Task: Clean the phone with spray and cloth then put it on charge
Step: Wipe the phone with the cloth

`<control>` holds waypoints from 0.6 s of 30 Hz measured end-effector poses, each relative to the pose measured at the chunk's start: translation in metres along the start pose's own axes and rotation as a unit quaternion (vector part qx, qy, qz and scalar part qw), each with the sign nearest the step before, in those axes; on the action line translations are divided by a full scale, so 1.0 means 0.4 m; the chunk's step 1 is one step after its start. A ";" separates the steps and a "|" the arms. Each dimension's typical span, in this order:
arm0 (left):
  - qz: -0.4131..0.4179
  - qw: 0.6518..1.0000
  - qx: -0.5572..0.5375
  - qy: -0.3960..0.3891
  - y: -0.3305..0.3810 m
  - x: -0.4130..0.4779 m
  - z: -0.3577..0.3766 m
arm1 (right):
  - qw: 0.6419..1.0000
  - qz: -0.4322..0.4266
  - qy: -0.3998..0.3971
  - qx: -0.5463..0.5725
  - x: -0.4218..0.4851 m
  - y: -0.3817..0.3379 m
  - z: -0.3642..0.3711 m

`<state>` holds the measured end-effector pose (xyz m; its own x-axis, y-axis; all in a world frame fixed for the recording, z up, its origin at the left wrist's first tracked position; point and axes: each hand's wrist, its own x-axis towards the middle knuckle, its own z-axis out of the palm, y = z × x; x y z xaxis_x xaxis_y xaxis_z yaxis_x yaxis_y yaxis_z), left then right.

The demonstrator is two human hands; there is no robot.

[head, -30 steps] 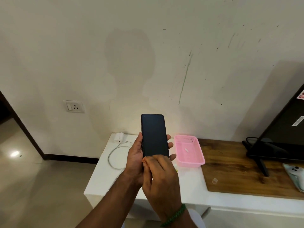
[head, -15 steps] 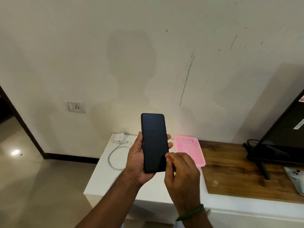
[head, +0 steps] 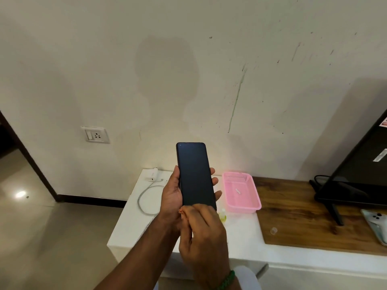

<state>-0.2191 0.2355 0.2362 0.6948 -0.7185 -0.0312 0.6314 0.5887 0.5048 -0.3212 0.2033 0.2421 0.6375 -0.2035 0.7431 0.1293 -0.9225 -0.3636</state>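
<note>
Right hand [head: 201, 233] with orange cloth [head: 180, 211] back at bottom of upright phone [head: 194, 174]

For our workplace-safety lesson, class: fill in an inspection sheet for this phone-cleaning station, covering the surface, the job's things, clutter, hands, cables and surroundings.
Surface: white counter meeting a wooden top.
Job's things: phone, screen dark, held upright; cloth, only an orange scrap shows; small spray bottle on the counter; charger lying unplugged.
Clutter: pink basket holding a small white piece; clear cap; second phone.
Hands: left hand grips the phone; right hand pinches the cloth at the phone's lower edge.
Cables: white cable looped from the charger; black cable by the television.
Surroundings: wall socket, stained wall, tiled floor.
</note>
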 end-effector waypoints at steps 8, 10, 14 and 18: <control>0.012 1.000 0.006 -0.015 0.003 -0.001 0.005 | 1.000 0.014 0.018 -0.003 -0.002 0.036 -0.018; 0.015 1.000 0.003 -0.022 0.007 -0.002 0.006 | 0.999 0.028 0.026 -0.005 -0.001 0.052 -0.025; 0.018 1.000 0.003 -0.025 0.010 -0.003 0.002 | 0.997 0.067 0.036 -0.009 -0.002 0.092 -0.034; 0.017 1.000 -0.001 -0.027 0.009 -0.002 0.004 | 0.996 0.088 0.029 -0.018 -0.003 0.120 -0.036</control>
<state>-0.2179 0.2376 0.2393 0.6960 -0.7173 0.0316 0.6088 0.6129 0.5037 -0.3268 0.1544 0.2318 0.6028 -0.3805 0.7013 -0.0079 -0.8818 -0.4716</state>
